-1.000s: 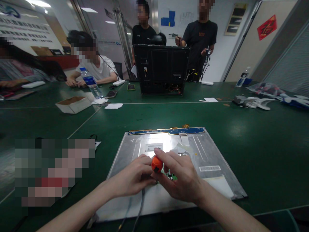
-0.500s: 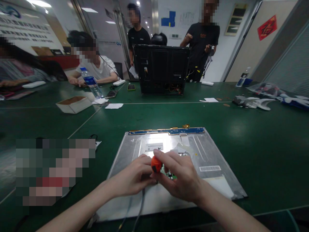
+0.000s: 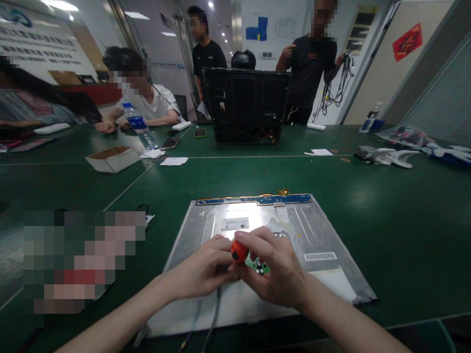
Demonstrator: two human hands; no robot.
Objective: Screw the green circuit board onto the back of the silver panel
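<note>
Nearest, two dark cables [image 3: 216,314] run over the near edge of the metal panel [image 3: 320,233], coming from beneath the left hand [image 3: 206,267]. Both forearms enter from below and converge over the panel's near half, the left one slanting in from the panel's left corner, the right one from its right.

The orange-handled tool [image 3: 239,251] sits above the middle of the panel, between the hands. Its round butt end faces the person, so its long axis appears to run away and down toward the panel; the shaft and tip are hidden. The right hand [image 3: 277,264] is clamped on the handle, index finger over the top and thumb beneath, wrist angled inward from the panel's right side. The left hand lies low over the panel, just left of the tool, palm down with fingers curled; its fingertips are covered, so whether they pinch anything cannot be told.

Under the right hand, a green circuit board [image 3: 259,266] shows partly, near the panel's middle. Farther on, a blue strip [image 3: 253,199] lines the panel's far edge. Beyond the panel, across the green desk [image 3: 412,211], stands a black casing [image 3: 250,103].
</note>
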